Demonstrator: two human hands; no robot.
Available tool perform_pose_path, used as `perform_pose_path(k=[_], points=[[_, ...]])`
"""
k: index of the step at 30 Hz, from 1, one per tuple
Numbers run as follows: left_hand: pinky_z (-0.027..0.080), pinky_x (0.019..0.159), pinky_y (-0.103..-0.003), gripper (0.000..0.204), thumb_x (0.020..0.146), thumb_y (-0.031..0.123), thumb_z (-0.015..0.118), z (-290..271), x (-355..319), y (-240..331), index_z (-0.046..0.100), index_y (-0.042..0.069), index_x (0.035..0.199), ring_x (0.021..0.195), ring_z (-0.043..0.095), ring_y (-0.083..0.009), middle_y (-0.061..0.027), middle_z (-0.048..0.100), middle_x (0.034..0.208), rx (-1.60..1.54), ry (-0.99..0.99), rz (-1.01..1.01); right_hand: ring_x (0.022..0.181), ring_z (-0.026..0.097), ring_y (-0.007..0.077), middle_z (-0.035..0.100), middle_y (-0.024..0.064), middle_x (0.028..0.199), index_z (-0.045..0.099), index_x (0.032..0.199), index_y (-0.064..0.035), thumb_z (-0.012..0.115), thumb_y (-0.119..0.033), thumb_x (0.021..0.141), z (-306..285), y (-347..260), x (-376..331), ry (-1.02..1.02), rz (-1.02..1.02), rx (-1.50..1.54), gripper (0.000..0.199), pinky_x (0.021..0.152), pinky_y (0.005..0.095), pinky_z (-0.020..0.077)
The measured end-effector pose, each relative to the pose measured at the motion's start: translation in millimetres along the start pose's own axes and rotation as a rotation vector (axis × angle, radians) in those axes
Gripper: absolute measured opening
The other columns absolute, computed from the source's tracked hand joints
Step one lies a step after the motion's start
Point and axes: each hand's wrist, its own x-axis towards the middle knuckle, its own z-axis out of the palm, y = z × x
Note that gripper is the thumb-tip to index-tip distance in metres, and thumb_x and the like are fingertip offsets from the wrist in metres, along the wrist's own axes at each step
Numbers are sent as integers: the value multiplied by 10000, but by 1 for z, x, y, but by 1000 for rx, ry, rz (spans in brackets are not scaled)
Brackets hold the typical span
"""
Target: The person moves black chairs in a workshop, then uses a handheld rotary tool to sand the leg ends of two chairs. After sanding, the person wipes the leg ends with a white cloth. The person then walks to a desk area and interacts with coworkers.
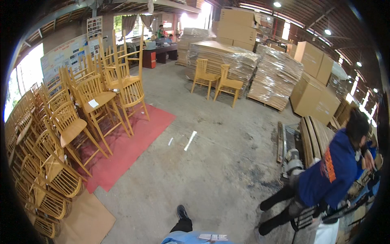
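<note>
Neither of my hands shows; at the lower edge there is only my light blue clothing (183, 238) and one dark shoe (182, 212) on the concrete floor. To the left stand many wooden chairs, among them a tall chair (99, 99) with a white paper on its seat. Another chair (132, 87) stands beside it with a further one turned over on top. Two wooden chairs, one (205, 76) next to the other (229, 84), stand apart near the far middle.
A red mat (134, 142) and a cardboard sheet (89, 219) lie at the left. Wrapped cardboard stacks (274, 77) and large boxes (315, 95) stand at the far right. A co-worker in a dark blue shirt (329, 175) leans at the near right. White strips (190, 140) lie mid-floor.
</note>
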Motion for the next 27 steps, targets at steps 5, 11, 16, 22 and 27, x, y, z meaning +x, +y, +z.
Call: perform_pose_path(k=[5, 11, 16, 22, 27], points=[[539, 867, -456, 321, 902, 260, 474, -141, 110, 30, 737, 129, 1031, 1007, 688, -319, -117, 719, 1088, 224, -62, 139, 914, 670, 383, 699, 212, 952, 672, 1013, -26, 616, -329, 811, -103, -63, 101, -10, 72, -2, 369, 784, 464, 527], [512, 917, -415, 294, 888, 214, 581, -426, 335, 174, 712, 48, 1092, 1052, 659, -358, -207, 695, 1096, -530, 419, 278, 902, 669, 391, 697, 215, 936, 676, 987, -25, 616, -323, 803, -212, -138, 235, -11, 42, 55, 356, 775, 470, 527], [515, 900, -374, 282, 855, 98, 602, -587, 459, 251, 698, 35, 1112, 1049, 665, -328, -184, 703, 1096, -825, 438, 395, 893, 668, 397, 696, 218, 923, 678, 966, -24, 617, -318, 797, -318, -186, 390, -64, 3, 53, 345, 768, 475, 527], [486, 952, -467, 336, 917, 303, 529, -664, 563, 205, 725, 92, 1089, 1069, 637, -371, -192, 688, 1106, -399, 472, -75, 881, 666, 405, 694, 221, 908, 682, 941, -23, 618, -312, 789, -488, -255, 578, -145, -82, -48, 332, 759, 481, 528], [496, 955, -475, 334, 916, 277, 488, -644, 569, 143, 731, 110, 1072, 1101, 647, -341, -140, 695, 1154, 98, -19, -163, 872, 666, 411, 693, 224, 895, 685, 920, -23, 618, -306, 782, -598, -331, 689, -215, -183, -119, 322, 751, 486, 528]])
